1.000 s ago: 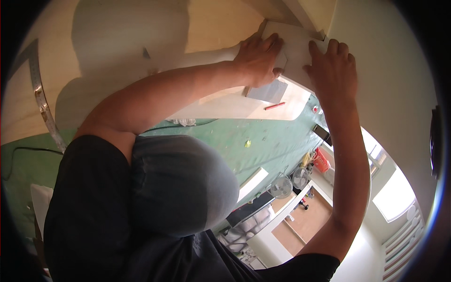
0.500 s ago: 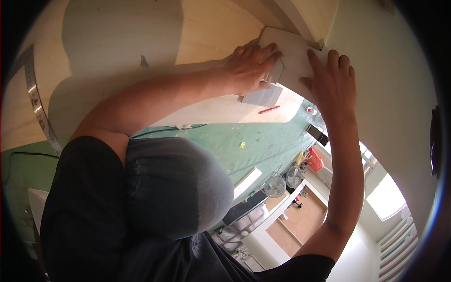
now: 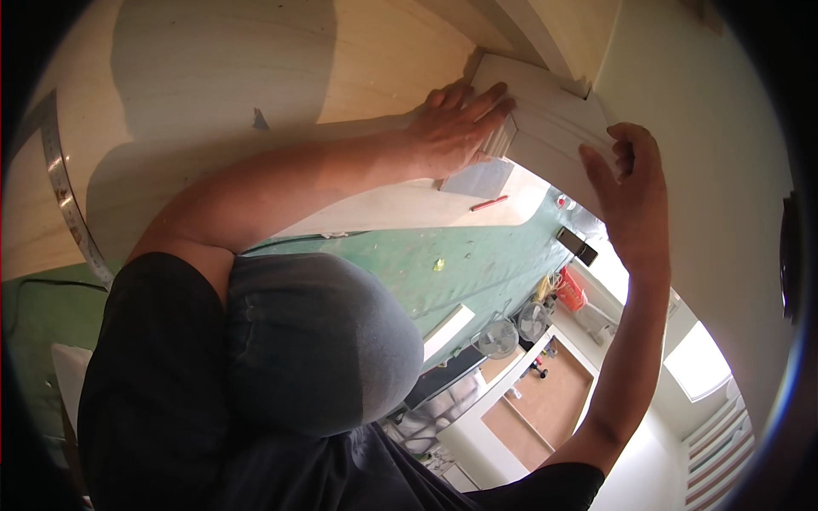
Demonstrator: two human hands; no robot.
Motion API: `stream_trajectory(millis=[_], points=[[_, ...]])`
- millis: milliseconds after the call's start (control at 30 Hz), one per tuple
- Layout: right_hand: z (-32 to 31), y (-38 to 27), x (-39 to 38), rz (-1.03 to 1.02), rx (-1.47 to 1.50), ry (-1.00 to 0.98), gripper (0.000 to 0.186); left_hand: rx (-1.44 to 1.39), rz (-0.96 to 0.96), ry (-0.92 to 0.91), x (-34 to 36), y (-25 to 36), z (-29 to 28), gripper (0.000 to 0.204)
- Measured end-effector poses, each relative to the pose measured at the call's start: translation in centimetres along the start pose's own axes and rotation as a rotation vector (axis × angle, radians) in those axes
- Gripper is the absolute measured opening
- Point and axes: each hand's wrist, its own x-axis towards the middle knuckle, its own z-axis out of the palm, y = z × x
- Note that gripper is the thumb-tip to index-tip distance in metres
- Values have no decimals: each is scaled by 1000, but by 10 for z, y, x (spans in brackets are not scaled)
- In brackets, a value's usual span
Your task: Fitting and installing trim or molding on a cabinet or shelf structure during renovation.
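Note:
A white grooved moulding board [image 3: 545, 111] spans the corner between the pale plywood panel and the white wall. My left hand [image 3: 460, 128] grips its left end, fingers over the face and thumb at the lower edge. At the board's right end is my right hand [image 3: 635, 187], its fingers bent and the thumb apart from them, with nothing visible between. The thumb overlaps the board's edge; contact there is unclear. Below my left hand lies a grey flat piece [image 3: 480, 179], partly hidden by the fingers. Beside it rests a red pencil-like stick [image 3: 489, 203].
The plywood panel [image 3: 366, 51] carries a metal square [image 3: 61, 179] at the left. Beyond lies a green floor [image 3: 383, 272] with a black cable [image 3: 290, 242], a white strip [image 3: 449, 331], fans [image 3: 498, 338] and a red container [image 3: 572, 289]. A white wall [image 3: 707, 170] rises at right.
My right hand has come off the board's face toward its right end, its fingers curling. More of the grooved face shows. My left hand stays at the left end.

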Motion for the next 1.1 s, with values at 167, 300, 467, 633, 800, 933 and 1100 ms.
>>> stream_trajectory(millis=[167, 300, 467, 633, 800, 933, 1100], points=[[-27, -1, -2, 134, 703, -36, 23, 12, -3, -14, -2, -5, 0, 88], [-48, 1, 13, 461, 1422, -37, 32, 11, -13, -49, 0, -1, -2, 88], [-43, 46, 14, 470, 1470, -100, 41, 6, -6, -43, 1, -4, 0, 88], [-7, 5, -7, -40, -21, 81, 46, -8, -4, -43, -4, -1, 1, 88], [25, 8, 0, -277, -686, 10, 59, 17, 9, 48, -4, -2, 2, 89], [27, 6, 11, -257, -754, -98, 57, -27, -36, 12, -3, 2, -2, 88], [31, 2, 8, -323, -800, -25, 47, -49, -82, -60, -3, 5, -8, 87]])
